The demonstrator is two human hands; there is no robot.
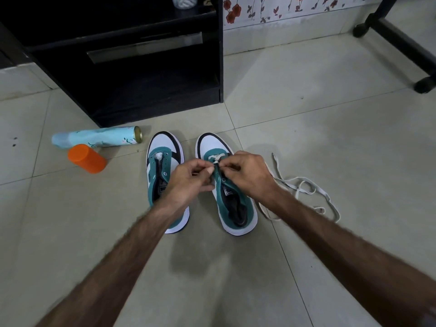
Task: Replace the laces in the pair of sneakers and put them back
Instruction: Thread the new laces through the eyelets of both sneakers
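Pale beige glossy floor tiles [306,142] with thin grout lines fill the near view, two bare forearms reaching forward over them. A pair of teal, white and black sneakers stands side by side, toes away. Over the right sneaker [236,208] the left hand [188,178] and right hand [250,175] meet, fingers pinching a flat white lace [215,158] at the front eyelets. The left sneaker [162,147] looks unlaced. A loose off-white lace [306,185] lies tangled just right of the pair. Left, an orange plastic cylinder [87,158] and a light-blue spray can [99,138] lie on their sides. Beyond, a black open-fronted cabinet [153,67] holds a clear container [184,1], contents possibly white. A floral wall strip [283,8] runs behind.
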